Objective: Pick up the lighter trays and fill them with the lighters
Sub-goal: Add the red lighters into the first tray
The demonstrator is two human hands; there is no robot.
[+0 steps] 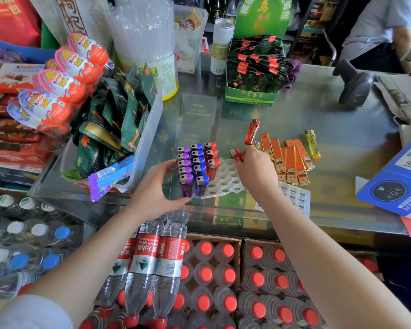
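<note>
Meanwhile, on the glass counter (318,119), my white tray (226,181) sits near the front edge, its left columns already stocked with purple, blue and red lighters (195,167) standing upright, its right half a field of open holes. My left hand (157,186) curls against the tray's near-left corner, fingers and thumb closed around it to steady it. My right hand (254,169) hovers at the tray's far-right edge, pinching two red lighters: one (252,131) held upright above the fingers, long axis vertical, and a shorter-looking one (236,155) low against the knuckles. The nearest empty holes lie just left of and below those fingertips, beside the red column, so I judge the right hand is the nearer one for the next drop, straight down with the lighter kept vertical. Beyond it, a pile of orange lighters (290,160) lies flat, long axes running toward me, with a yellow lighter (313,143) further right. A second tray (297,198) is half covered by my right forearm. My right fingertips are hidden behind the hand, so the exact grip cannot be told.
</note>
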